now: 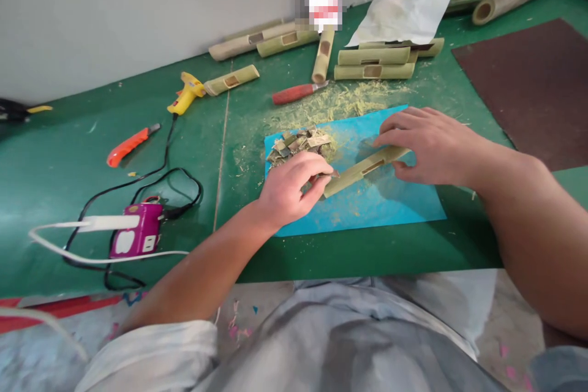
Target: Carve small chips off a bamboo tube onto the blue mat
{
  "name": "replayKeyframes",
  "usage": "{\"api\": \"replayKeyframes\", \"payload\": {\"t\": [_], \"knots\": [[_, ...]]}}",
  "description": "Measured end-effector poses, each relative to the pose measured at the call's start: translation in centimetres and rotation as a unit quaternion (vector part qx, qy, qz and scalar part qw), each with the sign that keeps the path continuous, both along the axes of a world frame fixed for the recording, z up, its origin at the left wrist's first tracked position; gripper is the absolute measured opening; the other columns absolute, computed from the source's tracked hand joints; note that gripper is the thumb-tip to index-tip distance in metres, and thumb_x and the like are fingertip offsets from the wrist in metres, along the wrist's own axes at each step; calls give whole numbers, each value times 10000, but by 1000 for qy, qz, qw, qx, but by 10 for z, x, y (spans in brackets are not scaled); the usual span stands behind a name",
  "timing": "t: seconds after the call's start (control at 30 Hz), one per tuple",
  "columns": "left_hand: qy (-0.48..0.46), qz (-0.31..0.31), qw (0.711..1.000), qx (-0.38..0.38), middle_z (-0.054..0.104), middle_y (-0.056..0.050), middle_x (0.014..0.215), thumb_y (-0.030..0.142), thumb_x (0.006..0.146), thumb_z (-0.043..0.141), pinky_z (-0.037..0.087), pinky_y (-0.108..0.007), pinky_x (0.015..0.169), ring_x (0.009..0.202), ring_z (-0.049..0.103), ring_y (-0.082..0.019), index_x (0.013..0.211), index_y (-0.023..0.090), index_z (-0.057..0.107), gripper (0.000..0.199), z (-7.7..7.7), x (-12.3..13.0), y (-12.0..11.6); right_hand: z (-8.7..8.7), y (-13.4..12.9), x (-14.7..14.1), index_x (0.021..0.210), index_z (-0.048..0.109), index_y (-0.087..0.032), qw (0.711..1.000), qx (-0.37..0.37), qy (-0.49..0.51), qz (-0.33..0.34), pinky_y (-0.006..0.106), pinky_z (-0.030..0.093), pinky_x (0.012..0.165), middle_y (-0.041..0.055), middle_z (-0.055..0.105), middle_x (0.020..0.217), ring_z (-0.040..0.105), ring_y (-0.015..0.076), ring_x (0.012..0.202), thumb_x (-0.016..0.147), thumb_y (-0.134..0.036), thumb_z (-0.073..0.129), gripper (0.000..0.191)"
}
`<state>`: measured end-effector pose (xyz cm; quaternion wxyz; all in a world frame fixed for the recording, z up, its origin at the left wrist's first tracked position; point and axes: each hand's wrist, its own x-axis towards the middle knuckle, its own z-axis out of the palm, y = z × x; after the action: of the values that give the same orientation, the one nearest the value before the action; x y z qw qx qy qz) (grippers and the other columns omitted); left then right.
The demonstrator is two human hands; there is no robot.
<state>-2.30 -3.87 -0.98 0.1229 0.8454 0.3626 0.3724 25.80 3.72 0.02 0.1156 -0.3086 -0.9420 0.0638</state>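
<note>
A pale green bamboo tube (353, 177) with a rectangular cut-out lies slantwise over a blue sheet (390, 202). My right hand (425, 144) is curled around the tube's far right end, thumb on the near side and fingers arched over the far side. At its near left end, my left hand (296, 187) is closed, pinching a small brown piece (335, 174) against or just beside the tube; its kind is too small to tell. Behind my left hand sits a pile of bamboo chips (303, 142), partly hidden by it.
Beyond the sheet are a red-handled carving knife (294, 94), shavings (362, 98) and cut bamboo tubes (374, 71). To the left are an orange utility knife (133, 146), yellow glue gun (186, 95), and purple power adapter (138, 229) with cords. A brown board (528, 86) lies right.
</note>
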Motion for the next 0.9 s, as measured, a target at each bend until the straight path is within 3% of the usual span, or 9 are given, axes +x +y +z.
{"api": "replayKeyframes", "payload": {"t": [0.3, 0.5, 0.63, 0.9], "knots": [[18, 29, 998, 45, 689, -48, 982, 121, 894, 594, 548, -214, 717, 818, 656, -112, 1038, 185, 629, 162, 6, -6, 0, 1, -1, 2, 1138, 655, -260, 1000, 12, -27, -6, 448, 410, 859, 88, 611, 1144, 546, 309, 1040, 747, -333, 613, 400], [25, 39, 997, 66, 695, -47, 998, 109, 887, 600, 561, -236, 770, 875, 667, -127, 1035, 187, 630, 170, 10, -9, 2, 4, -10, -12, 1147, 656, -209, 999, 26, 23, 24, 414, 408, 832, 109, 633, 1103, 555, 290, 1012, 825, -449, 606, 405], [41, 48, 996, 63, 699, -54, 1013, 132, 906, 583, 569, -258, 799, 911, 672, -140, 1037, 185, 635, 150, 12, -9, 1, 2, -20, -28, 1116, 672, -195, 997, 33, 25, 68, 386, 385, 768, 117, 657, 1089, 558, 275, 968, 841, -406, 602, 353], [44, 50, 995, 76, 699, -59, 1024, 155, 917, 569, 576, -267, 804, 915, 677, -146, 1041, 190, 638, 146, 9, -11, 1, -2, -22, -42, 975, 701, -202, 995, 40, 1, 91, 355, 319, 693, 95, 677, 945, 548, 246, 871, 845, -287, 573, 201]]}}
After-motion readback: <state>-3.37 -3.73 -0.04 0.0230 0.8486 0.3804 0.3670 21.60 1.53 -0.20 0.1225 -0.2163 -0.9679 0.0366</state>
